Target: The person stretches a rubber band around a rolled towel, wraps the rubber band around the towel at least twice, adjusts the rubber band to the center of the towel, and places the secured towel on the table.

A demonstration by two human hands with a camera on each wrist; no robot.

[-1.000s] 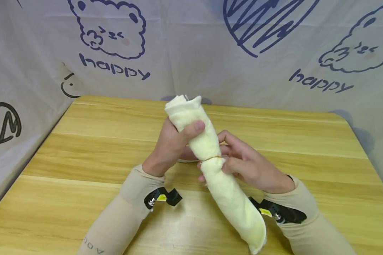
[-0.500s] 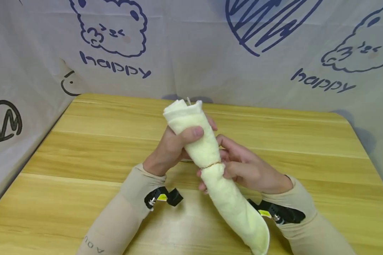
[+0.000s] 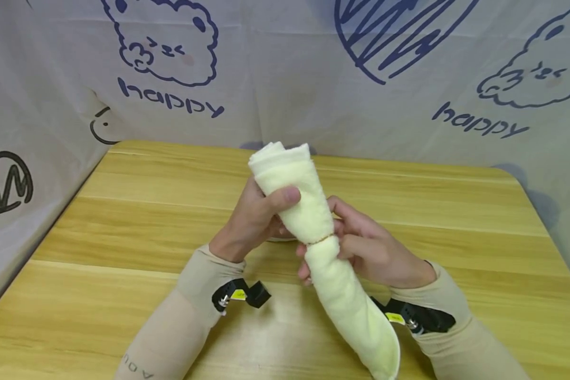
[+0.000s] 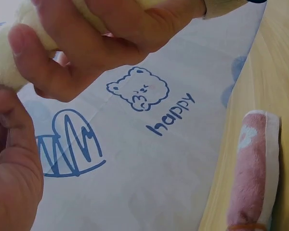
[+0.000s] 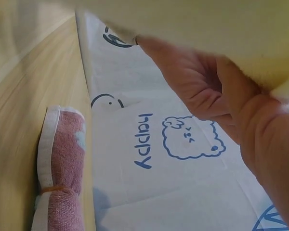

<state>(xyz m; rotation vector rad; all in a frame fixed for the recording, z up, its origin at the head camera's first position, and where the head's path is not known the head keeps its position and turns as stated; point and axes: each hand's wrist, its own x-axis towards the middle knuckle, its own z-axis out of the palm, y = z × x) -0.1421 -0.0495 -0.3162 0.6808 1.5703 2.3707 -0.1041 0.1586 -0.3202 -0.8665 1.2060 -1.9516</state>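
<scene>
A pale yellow towel point(image 3: 309, 206) is rolled into a long tube, held tilted above the table. A thin brownish band point(image 3: 321, 240) cinches it near the middle. My left hand point(image 3: 254, 216) grips the upper part, thumb lying across the front, other fingers mostly hidden behind. At the band, my right hand point(image 3: 375, 248) holds the roll, with its thumb at the near side and some fingertips showing beyond the far edge. The left wrist view shows the curled fingers of the right hand point(image 4: 106, 33) against the towel.
A pink rolled towel point(image 5: 67, 154) with a white edge and an orange-brown band point(image 5: 57, 188) lies on the wooden table point(image 3: 147, 211). In the head view it is mostly hidden behind my hands. A white curtain point(image 3: 290, 79) with blue drawings hangs along the back and left.
The yellow roll has swung slightly right and its upper end shows more of its front. The small grey strip at its top end is out of sight now. Both hands keep their hold.
</scene>
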